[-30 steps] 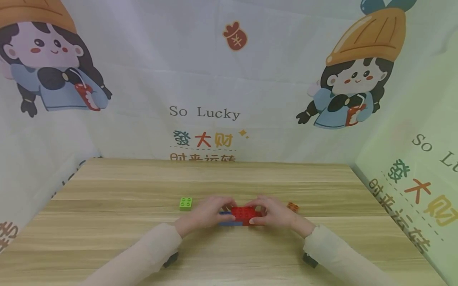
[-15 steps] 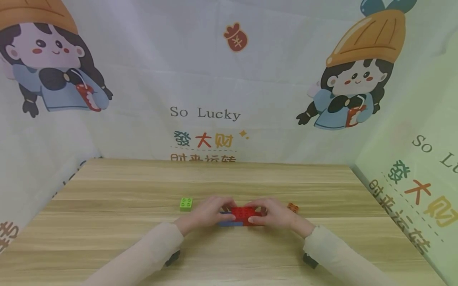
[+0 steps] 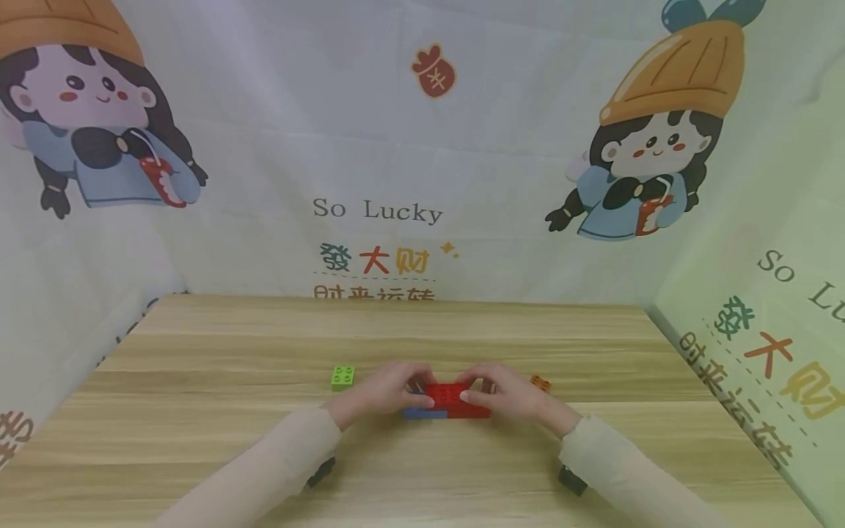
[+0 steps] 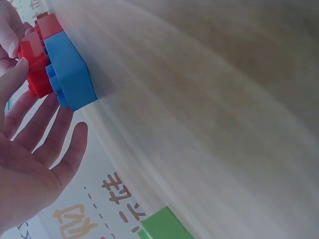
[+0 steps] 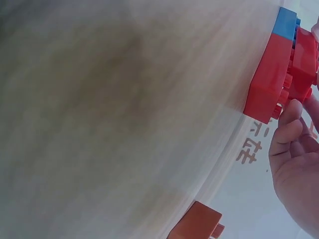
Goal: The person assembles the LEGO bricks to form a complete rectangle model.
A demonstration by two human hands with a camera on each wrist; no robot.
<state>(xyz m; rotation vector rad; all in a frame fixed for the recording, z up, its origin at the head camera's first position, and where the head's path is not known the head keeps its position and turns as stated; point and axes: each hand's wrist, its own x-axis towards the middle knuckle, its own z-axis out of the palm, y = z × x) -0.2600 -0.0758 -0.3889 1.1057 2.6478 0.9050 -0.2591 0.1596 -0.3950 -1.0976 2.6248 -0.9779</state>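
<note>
In the head view a red building brick (image 3: 447, 394) sits between both hands, over a blue brick (image 3: 425, 413) and a lower red brick (image 3: 470, 413) that stand end to end on the table. My left hand (image 3: 391, 389) pinches the upper brick's left end, thumb on the near side. At its right end, my right hand (image 3: 505, 392) holds it between thumb and fingers. Both wrist views show studs of the blue brick (image 4: 72, 74) and the lower red brick (image 5: 269, 77) below the upper red brick (image 5: 303, 62), so it is not flush with them.
A green brick (image 3: 342, 378) lies on the wooden table (image 3: 231, 411) left of my left hand. An orange brick (image 3: 540, 383) lies beyond my right wrist. Printed cloth (image 3: 376, 147) hangs behind the table and at both sides.
My right thumb has shifted slightly up along the upper red brick, and more of the lower red brick's front shows. The left hand stays nearly in place.
</note>
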